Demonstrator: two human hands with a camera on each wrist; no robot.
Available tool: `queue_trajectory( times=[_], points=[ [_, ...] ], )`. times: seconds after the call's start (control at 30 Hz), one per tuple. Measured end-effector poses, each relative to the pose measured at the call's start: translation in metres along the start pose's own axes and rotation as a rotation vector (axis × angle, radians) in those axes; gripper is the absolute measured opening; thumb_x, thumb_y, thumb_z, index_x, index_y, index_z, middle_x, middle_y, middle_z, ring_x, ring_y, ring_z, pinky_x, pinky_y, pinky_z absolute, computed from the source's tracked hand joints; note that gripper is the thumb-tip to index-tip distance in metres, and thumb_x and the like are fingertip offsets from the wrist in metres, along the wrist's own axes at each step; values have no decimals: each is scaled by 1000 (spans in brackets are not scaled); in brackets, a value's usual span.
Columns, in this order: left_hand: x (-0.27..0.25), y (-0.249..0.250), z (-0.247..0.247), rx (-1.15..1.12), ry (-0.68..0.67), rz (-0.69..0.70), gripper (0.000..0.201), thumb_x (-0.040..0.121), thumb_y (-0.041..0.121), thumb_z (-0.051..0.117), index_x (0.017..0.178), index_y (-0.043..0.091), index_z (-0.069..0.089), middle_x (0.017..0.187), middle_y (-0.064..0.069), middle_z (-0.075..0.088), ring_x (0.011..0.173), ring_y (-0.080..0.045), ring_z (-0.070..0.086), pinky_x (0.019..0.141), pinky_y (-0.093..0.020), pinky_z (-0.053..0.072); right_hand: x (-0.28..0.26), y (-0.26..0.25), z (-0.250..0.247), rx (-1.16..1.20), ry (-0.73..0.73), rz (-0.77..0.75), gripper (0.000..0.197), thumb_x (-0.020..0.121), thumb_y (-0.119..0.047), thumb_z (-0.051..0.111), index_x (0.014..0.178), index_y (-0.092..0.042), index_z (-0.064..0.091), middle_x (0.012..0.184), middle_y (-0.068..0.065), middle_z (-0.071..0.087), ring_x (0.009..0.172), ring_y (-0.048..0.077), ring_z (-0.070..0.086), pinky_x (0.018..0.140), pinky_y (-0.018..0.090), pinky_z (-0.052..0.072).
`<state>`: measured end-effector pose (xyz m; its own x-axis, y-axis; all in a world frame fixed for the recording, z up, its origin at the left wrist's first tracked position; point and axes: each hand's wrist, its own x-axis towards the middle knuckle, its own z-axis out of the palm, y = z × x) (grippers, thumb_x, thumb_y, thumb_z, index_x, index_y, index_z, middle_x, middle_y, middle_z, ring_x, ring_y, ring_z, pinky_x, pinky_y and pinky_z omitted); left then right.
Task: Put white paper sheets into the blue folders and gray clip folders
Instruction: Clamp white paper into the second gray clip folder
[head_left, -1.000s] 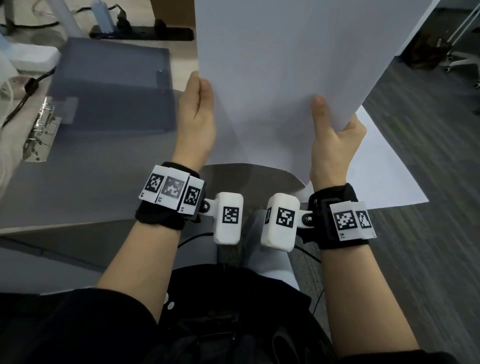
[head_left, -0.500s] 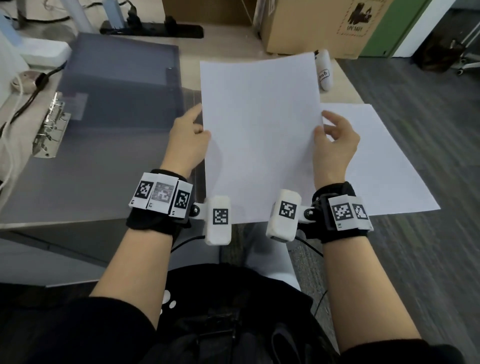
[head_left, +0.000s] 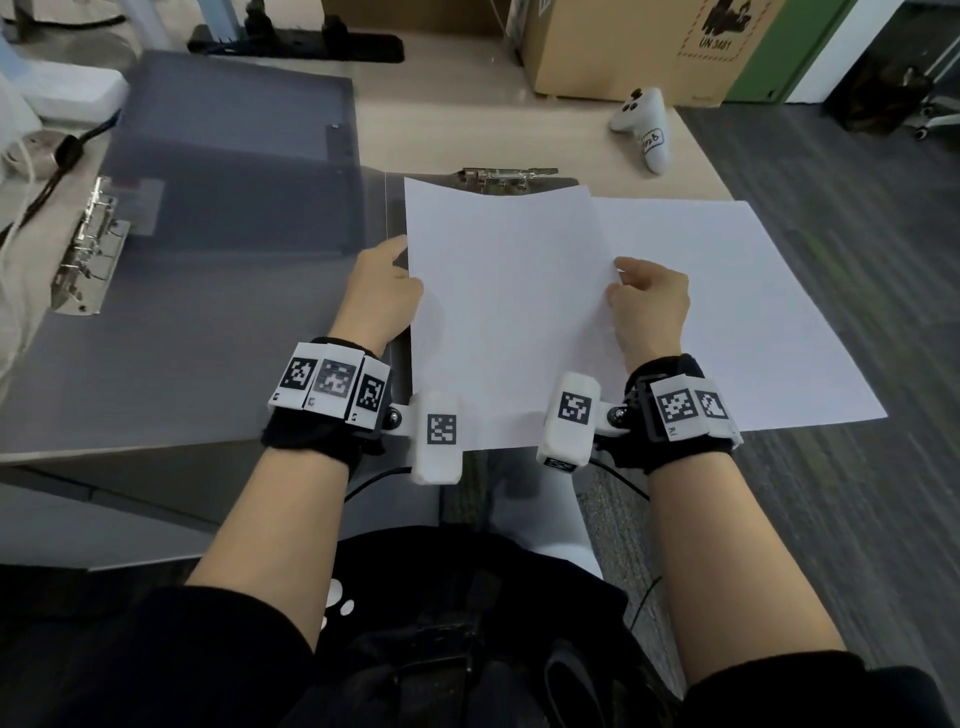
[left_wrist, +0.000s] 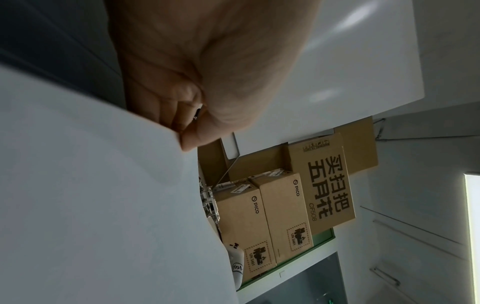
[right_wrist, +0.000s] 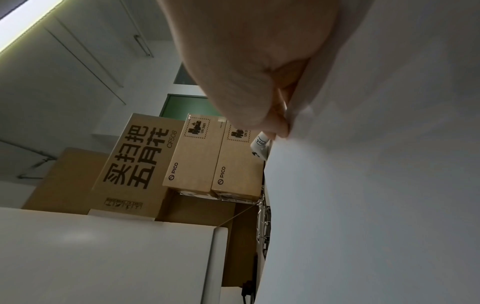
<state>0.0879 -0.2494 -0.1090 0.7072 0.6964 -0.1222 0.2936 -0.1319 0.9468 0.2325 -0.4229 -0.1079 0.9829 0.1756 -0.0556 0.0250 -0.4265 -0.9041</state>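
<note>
I hold a white paper sheet (head_left: 509, 312) flat over a gray clip folder, whose metal clip (head_left: 506, 174) shows just beyond the sheet's far edge. My left hand (head_left: 387, 291) pinches the sheet's left edge (left_wrist: 103, 185). My right hand (head_left: 647, 301) pinches its right edge (right_wrist: 376, 164). More white paper (head_left: 753, 312) lies under it to the right, reaching past the table edge. An open gray clip folder (head_left: 208, 234) with a metal lever clip (head_left: 88, 244) lies on the left.
A white game controller (head_left: 647, 130) lies at the back right of the table. Cardboard boxes (head_left: 623, 47) stand behind it. A black power strip (head_left: 296, 44) and cables lie at the back left. Gray carpet floor (head_left: 857, 260) is on the right.
The sheet, held upright close to the camera a second ago, has come down and forward, and now lies nearly flat over the clip folder. Both hands moved down with it.
</note>
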Motion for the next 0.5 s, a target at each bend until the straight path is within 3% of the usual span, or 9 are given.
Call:
queue_trajectory(
  times=[0.07, 0.17, 0.27, 0.3, 0.37, 0.43, 0.5],
  points=[
    [6, 0, -1, 16, 1, -6, 52, 82, -9, 35, 103, 33, 58, 87, -15, 58, 77, -22, 51, 77, -35, 48, 3, -4, 2, -29, -3, -2, 38, 83, 2, 49, 118, -4, 65, 113, 12, 68, 106, 23, 61, 92, 25, 48],
    [14, 1, -3, 47, 3, -17, 55, 80, -8, 35, 107, 32, 60, 82, -15, 57, 75, -21, 50, 78, -37, 51, 5, -11, 4, -68, -10, -30, 34, 78, 8, 44, 109, 12, 60, 117, 29, 60, 114, 40, 53, 94, 45, 47],
    [20, 2, -5, 114, 6, -40, 52, 78, -7, 33, 111, 20, 63, 63, -8, 49, 63, -22, 42, 67, -31, 48, 7, -14, 7, -105, -19, -19, 34, 78, 9, 44, 107, 11, 61, 117, 28, 60, 115, 40, 52, 96, 45, 47],
    [21, 2, -7, 135, 3, -49, 50, 78, -6, 33, 109, 16, 64, 61, -6, 48, 62, -22, 42, 68, -34, 51, 8, -15, 8, -115, -18, -15, 34, 78, 8, 44, 107, 11, 60, 117, 28, 60, 115, 40, 52, 96, 46, 47],
    [22, 4, -9, 147, -12, -81, 47, 78, -5, 33, 106, 13, 66, 75, -9, 59, 71, -25, 51, 78, -46, 57, 10, -17, 10, -153, -25, -16, 35, 76, 8, 44, 107, 11, 60, 118, 29, 58, 115, 41, 52, 94, 51, 48],
    [23, 6, -10, 150, -29, -104, 46, 81, -5, 32, 106, 14, 65, 93, -8, 65, 79, -25, 59, 77, -42, 58, 13, -18, 11, -201, -48, -12, 35, 77, 7, 45, 108, 9, 61, 120, 27, 59, 116, 40, 52, 94, 50, 49],
    [26, 7, -10, 149, -45, -116, 44, 83, -5, 32, 108, 13, 64, 95, -4, 64, 80, -23, 60, 67, -32, 57, 17, -17, 10, -232, -73, -2, 33, 79, 6, 46, 107, 3, 64, 120, 22, 62, 115, 38, 55, 94, 43, 50]
  ],
)
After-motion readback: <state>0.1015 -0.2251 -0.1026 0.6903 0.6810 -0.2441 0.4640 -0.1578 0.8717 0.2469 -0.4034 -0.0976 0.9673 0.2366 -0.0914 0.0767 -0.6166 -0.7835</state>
